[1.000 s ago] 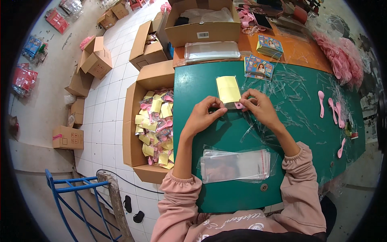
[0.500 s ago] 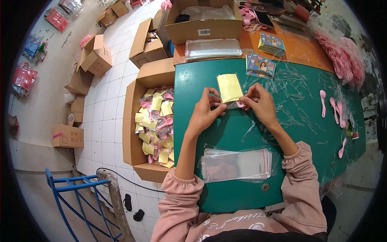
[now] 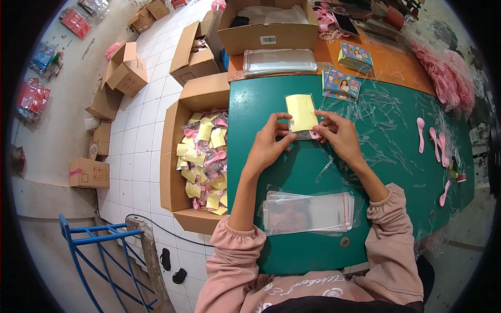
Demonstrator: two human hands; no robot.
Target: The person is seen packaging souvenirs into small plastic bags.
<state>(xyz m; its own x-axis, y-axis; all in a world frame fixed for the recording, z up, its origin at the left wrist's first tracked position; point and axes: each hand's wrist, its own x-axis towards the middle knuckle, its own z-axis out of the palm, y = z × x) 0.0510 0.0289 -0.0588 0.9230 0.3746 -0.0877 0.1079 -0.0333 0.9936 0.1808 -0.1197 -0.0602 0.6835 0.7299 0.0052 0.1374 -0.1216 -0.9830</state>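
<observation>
Above the green tabletop I hold a clear plastic packet with a blank yellow card (image 3: 301, 112) inside. A bit of a pink spoon (image 3: 313, 134) shows at the packet's lower right corner. My left hand (image 3: 270, 142) is closed on the packet's left edge, with thumb and index finger bent toward it. On the opposite edge my right hand (image 3: 340, 136) pinches the packet, its index finger stretched along the side. Nearer to me lies a stack of clear plastic bags (image 3: 308, 213), flat on the table between my forearms.
Left of the table, an open carton (image 3: 169, 172) holds many filled packets. Printed cards (image 3: 342, 84) lie stacked beyond my right hand. Loose clear strips (image 3: 386, 125) are scattered at right, with several pink spoons (image 3: 420, 134) past them. Another carton (image 3: 267, 39) stands at the back.
My right index finger has moved up along the packet's right edge. The packet looks more upright and squarer to view. The whole view has shifted slightly.
</observation>
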